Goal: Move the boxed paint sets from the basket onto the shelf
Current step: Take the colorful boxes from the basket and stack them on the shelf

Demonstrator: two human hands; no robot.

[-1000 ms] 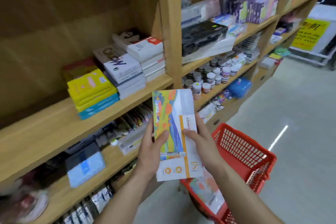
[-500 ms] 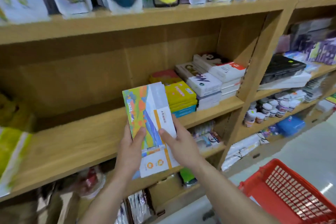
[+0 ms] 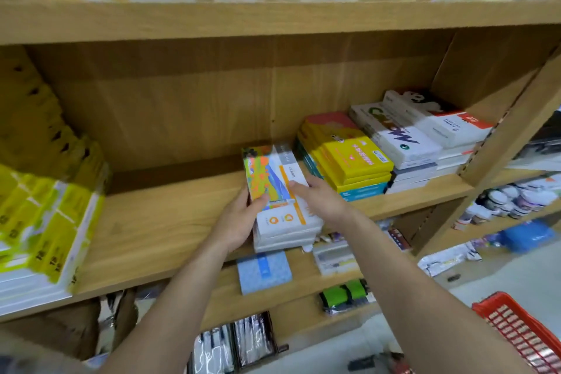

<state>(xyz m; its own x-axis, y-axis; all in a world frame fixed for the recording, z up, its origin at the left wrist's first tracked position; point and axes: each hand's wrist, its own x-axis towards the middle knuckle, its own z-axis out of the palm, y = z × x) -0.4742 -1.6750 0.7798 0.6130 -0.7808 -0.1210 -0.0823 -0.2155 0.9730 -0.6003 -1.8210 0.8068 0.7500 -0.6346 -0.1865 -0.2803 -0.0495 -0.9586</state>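
Left hand (image 3: 239,222) and right hand (image 3: 322,201) grip the paint box (image 3: 280,218) flat on the shelf (image 3: 151,222), lengthwise toward the back.

Wooden shelf (image 3: 170,222), mid-frame: yellow-green packets (image 3: 39,222) at left, boxed paint sets (image 3: 282,191) at centre overhanging the front edge, then stacked yellow boxes (image 3: 349,158) and white boxes (image 3: 403,136) at right.

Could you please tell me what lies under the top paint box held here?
Under the top paint box, edges of similar white boxes, then the wooden shelf; their faces are covered.
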